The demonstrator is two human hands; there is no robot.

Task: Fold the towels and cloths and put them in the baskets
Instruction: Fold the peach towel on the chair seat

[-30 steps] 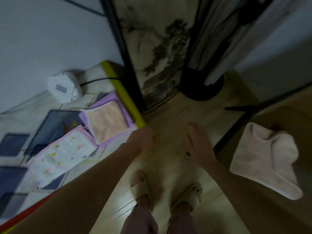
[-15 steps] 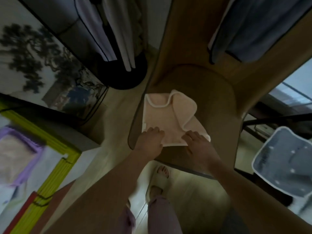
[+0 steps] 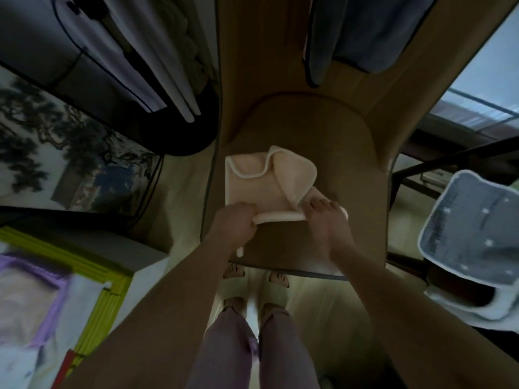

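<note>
Both bare forearms reach forward and down, converging. The left hand (image 3: 234,224) is curled into a fist, knuckles up, pinching a rolled cloth edge (image 3: 276,216). The right hand (image 3: 325,220) lies palm-down, fingers bent over that same edge.

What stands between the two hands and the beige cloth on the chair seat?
Nothing visible does. The left hand and the right hand already hold the near edge of the beige white-trimmed cloth on the brown chair seat.

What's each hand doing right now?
Left hand: grips the near edge of the peach towel.
Right hand: holds the same edge, fingers on top.
</note>
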